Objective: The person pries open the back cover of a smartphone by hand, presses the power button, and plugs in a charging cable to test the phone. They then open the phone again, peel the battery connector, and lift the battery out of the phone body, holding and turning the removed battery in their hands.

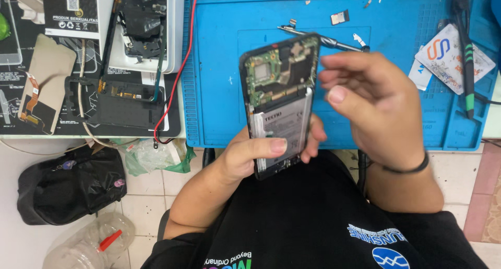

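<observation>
Head view: left hand (pixel 242 162) fingers clamped on the opened phone (pixel 279 104), thumb across its lower face, other fingers mostly hidden behind it. Phone is upright, held over the near edge of the desk (pixel 209 138), back cover off, circuit board and battery exposed. Right hand (pixel 378 107) sits just beside the phone's right edge, fingers loosely curled and apart, holding nothing visible; fingertips blurred. Behind it, tweezers (pixel 323 39) on the blue mat (pixel 219 65), partly hidden by the phone. Far-left parts cut off by the frame edge.
</observation>
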### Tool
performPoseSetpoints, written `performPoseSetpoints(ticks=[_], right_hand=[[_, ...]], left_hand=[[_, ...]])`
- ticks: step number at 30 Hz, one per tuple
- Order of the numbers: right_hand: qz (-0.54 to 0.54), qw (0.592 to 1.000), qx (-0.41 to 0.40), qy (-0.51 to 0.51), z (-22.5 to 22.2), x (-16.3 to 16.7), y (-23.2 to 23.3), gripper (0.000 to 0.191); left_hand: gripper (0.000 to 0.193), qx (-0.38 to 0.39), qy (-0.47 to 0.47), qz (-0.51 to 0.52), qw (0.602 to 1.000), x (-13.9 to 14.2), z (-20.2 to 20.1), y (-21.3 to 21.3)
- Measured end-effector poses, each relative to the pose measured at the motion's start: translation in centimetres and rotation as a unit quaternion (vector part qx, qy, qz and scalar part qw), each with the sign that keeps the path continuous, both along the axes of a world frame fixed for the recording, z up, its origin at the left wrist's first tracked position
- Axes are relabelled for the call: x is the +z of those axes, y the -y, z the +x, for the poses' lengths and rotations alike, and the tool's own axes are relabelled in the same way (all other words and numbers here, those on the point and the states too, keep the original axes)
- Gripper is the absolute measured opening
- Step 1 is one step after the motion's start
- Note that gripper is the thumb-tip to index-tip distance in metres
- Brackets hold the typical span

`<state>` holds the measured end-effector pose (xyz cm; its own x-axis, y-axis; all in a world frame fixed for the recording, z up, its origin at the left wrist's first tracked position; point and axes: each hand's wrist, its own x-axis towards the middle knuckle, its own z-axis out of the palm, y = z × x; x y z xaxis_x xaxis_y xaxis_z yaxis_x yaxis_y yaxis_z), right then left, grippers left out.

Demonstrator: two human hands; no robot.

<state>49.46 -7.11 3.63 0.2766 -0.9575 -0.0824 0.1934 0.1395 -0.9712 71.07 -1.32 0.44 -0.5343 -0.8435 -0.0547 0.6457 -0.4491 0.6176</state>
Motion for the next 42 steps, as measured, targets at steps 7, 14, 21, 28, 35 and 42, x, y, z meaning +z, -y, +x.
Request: performPoseSetpoints(ticks=[7, 14, 21, 28, 35, 42], right_hand=[[0.138, 0.952, 0.195, 0.193, -1.4, -1.4, 1.5, 0.032], [0.115, 0.972, 0.150, 0.140, -1.1, -2.1, 1.0, 0.027], [0.117, 0.970, 0.152, 0.147, -1.3, -2.1, 0.8, 0.025], [0.124, 0.971, 0.157, 0.129, -0.4, -1.0, 0.7, 0.036], [0.135, 0.981, 0.103, 0.093, 1.3, -0.1, 0.1, 0.034], [0.104, 0.989, 0.081, 0.071, 1.5, -0.5, -0.3, 0.034]], left_hand=[[0.072, -0.082, -0.047, 0.038, 0.995, 0.5, -0.5, 0.7], [0.069, -0.079, -0.033, 0.031, 0.996, -0.1, -0.6, 0.5], [0.067, -0.084, -0.042, 0.042, 0.995, -0.1, -0.6, 0.5], [0.062, -0.072, 0.013, 0.033, 0.997, -0.4, -0.9, 0.4], [0.043, -0.043, 0.106, -0.026, 0.993, -1.2, -1.5, -0.2], [0.039, -0.033, 0.139, -0.028, 0.989, -1.2, -1.6, -0.5]])
